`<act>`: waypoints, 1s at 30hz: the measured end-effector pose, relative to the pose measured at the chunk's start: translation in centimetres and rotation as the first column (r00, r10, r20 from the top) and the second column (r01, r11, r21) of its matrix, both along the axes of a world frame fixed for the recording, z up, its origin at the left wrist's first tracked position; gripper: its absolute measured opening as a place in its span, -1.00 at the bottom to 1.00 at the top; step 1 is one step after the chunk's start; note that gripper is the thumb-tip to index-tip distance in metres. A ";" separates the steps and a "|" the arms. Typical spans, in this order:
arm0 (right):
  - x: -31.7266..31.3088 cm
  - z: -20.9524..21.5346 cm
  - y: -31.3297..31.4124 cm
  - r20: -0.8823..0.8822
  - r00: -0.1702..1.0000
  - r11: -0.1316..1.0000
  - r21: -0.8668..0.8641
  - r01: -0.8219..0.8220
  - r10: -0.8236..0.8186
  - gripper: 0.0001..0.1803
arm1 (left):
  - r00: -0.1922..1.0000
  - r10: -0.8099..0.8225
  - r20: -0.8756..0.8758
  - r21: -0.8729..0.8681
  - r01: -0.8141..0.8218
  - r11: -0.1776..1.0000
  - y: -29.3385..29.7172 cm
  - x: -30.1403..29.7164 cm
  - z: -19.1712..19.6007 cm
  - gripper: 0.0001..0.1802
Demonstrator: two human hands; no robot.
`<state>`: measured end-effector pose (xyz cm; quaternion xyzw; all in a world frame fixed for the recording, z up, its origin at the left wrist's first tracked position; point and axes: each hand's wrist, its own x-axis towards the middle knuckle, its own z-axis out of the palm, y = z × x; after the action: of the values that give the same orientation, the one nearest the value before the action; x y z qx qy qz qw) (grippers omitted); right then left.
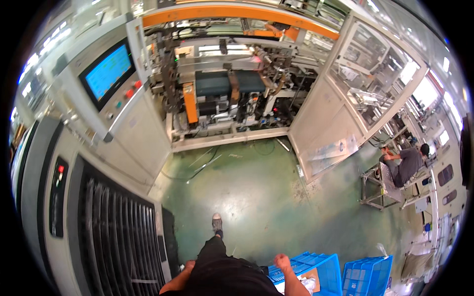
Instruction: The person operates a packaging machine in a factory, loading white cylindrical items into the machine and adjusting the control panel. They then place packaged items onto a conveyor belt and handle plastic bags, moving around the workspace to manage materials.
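The nearest blue crate point(335, 272) is standing just to the right of the right hand point(283, 261), with cardboard point(314, 277) and white wrapping point(307, 284) showing inside. The right fingers are appearing loosely curled, with no object visible in them; full closure and contact with the crate cannot be told. The left hand point(187, 265) is hanging beside the left thigh; its fingers are mostly hidden, so their state cannot be told.

A second blue crate point(368, 274) is standing farther right of the right fingers. A slatted cabinet point(118, 227) is standing left of the left fingers. Ahead of both hands, a cable point(201, 168) is lying on the green floor point(242, 197) before the open machine point(229, 93). A seated person point(409, 165) is sitting well ahead and right of the right fingers.

Possible faults: a low arm swing could be knocking the right fingers against the crate rim; a forward step could be snagging the shoe point(217, 223) on the cable; reaching into the machine while powered could be trapping fingers.
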<state>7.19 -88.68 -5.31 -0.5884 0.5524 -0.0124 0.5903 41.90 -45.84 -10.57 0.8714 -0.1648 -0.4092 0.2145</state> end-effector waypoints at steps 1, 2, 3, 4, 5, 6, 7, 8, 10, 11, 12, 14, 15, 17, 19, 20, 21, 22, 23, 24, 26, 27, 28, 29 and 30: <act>-1.2 -1.9 0.5 -0.015 0.999 0.999 -0.012 -0.052 0.052 -0.80 | 0.998 0.008 -0.066 0.025 -0.006 1.000 -2.3 1.8 0.3 -0.54; -2.7 -3.3 1.9 -0.152 0.973 0.974 -0.122 -0.194 0.174 -0.80 | 0.990 0.011 -0.139 0.056 -0.004 0.998 -4.7 3.8 0.6 -0.55; -3.3 -4.7 1.2 -0.306 0.911 0.912 -0.218 -0.348 0.275 -0.81 | 0.978 0.030 -0.208 0.088 -0.012 0.996 -7.6 6.1 0.7 -0.55; -2.9 -3.2 2.2 -0.492 0.669 0.342 -0.598 -0.725 0.558 -0.81 | 0.958 0.076 -0.275 0.152 -0.035 0.988 -9.9 9.1 0.5 -0.55; -1.6 -2.2 2.7 -0.488 0.675 0.312 -0.630 -0.711 0.553 -0.82 | 0.937 0.119 -0.328 0.213 -0.050 0.976 -12.5 12.2 0.2 -0.55; -6.7 -4.7 1.9 -0.351 0.857 0.813 -0.317 -0.489 0.378 -0.78 | 0.901 0.103 -0.422 0.201 -0.017 0.979 -17.0 13.7 1.2 -0.55; -3.7 -3.5 4.5 -0.178 0.956 0.922 -0.275 -0.274 0.232 -0.54 | 0.971 0.010 -0.238 0.082 0.010 0.997 -18.2 17.4 -0.2 -0.51; -1.1 -1.5 4.4 -0.168 0.977 0.971 -0.178 -0.161 0.131 -0.58 | 0.995 -0.092 -0.035 -0.018 0.092 0.996 -20.0 20.6 -2.2 -0.48; 2.1 0.8 3.1 -0.183 0.982 0.991 -0.115 -0.067 0.045 -0.65 | 0.989 -0.103 0.110 -0.031 0.107 0.994 -26.9 27.0 -1.3 -0.45; 3.1 1.2 3.3 -0.188 0.982 0.994 -0.101 -0.030 0.010 -0.68 | 0.999 -0.019 0.027 -0.035 0.020 0.999 -31.3 29.9 1.7 -0.49; 4.5 1.8 3.1 -0.181 0.983 0.994 -0.103 -0.017 -0.002 -0.70 | 0.993 -0.003 0.118 -0.108 0.016 0.994 -35.1 32.7 4.1 -0.54; 8.4 2.8 0.3 -0.126 0.991 0.987 -0.142 -0.071 0.053 -0.72 | 0.985 0.174 -0.005 -0.235 -0.171 0.957 -39.7 38.5 5.4 -0.63; 9.2 3.1 -0.4 -0.100 0.993 0.982 -0.175 -0.073 0.056 -0.72 | 0.967 0.217 -0.131 -0.306 -0.248 0.919 -43.1 39.5 7.6 -0.67; 10.8 3.1 -2.5 -0.013 0.995 0.955 -0.281 -0.094 0.094 -0.70 | 0.912 0.283 -0.296 -0.438 -0.393 0.808 -47.3 39.8 10.3 -0.71; 12.8 3.5 -5.7 0.067 0.987 0.917 -0.385 -0.107 0.143 -0.64 | 0.865 0.280 -0.417 -0.520 -0.480 0.707 -49.8 39.3 12.1 -0.79; 13.5 4.0 -8.5 -0.045 0.983 0.939 -0.292 -0.182 0.176 -0.63 | 0.854 0.281 -0.438 -0.496 -0.490 0.717 -50.6 38.8 12.0 -0.78; 16.1 6.4 -11.4 -0.146 0.960 0.946 -0.189 -0.265 0.240 -0.62 | 0.848 0.287 -0.446 -0.472 -0.495 0.730 -49.9 38.5 10.9 -0.77; 16.9 6.5 -14.9 -0.175 0.937 0.950 -0.026 -0.311 0.302 -0.60 | 0.834 0.293 -0.467 -0.441 -0.507 0.741 -48.8 37.5 9.5 -0.76; 17.8 4.9 -18.9 -0.135 0.889 0.899 0.076 -0.431 0.438 -0.66 | 0.874 0.289 -0.390 -0.402 -0.444 0.801 -46.2 37.1 7.4 -0.74; 19.5 4.7 -20.2 -0.126 0.952 0.957 0.116 -0.265 0.279 -0.69 | 0.912 0.277 -0.302 -0.354 -0.377 0.856 -43.3 36.3 5.2 -0.73; 23.9 5.8 -25.1 -0.133 0.982 0.983 0.145 -0.113 0.133 -0.72 | 0.902 0.330 -0.279 -0.147 -0.380 0.913 -38.1 32.3 1.8 -0.71; 26.6 6.3 -28.1 -0.121 0.972 0.971 0.153 -0.181 0.200 -0.74 | 0.967 0.153 0.203 -0.094 -0.136 0.986 -34.3 30.3 -1.9 -0.70; 26.7 6.0 -30.9 -0.143 0.962 0.964 0.160 -0.212 0.235 -0.74 | 0.971 0.234 0.047 -0.061 -0.231 0.971 -31.8 27.3 -1.6 -0.71; 26.9 5.3 -33.8 -0.073 0.969 0.960 0.172 -0.222 0.237 -0.76 | 0.935 0.349 -0.057 0.002 -0.349 0.937 -30.3 25.0 -0.2 -0.71; 26.4 4.3 -36.0 -0.009 0.969 0.949 0.206 -0.239 0.247 -0.77 | 0.873 0.468 -0.139 0.073 -0.462 0.884 -29.1 22.9 1.4 -0.72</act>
<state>33.58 -124.67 -1.01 -0.5887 0.4842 0.1270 0.6347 64.76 -74.90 -9.17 0.8554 0.0739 -0.4141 0.3022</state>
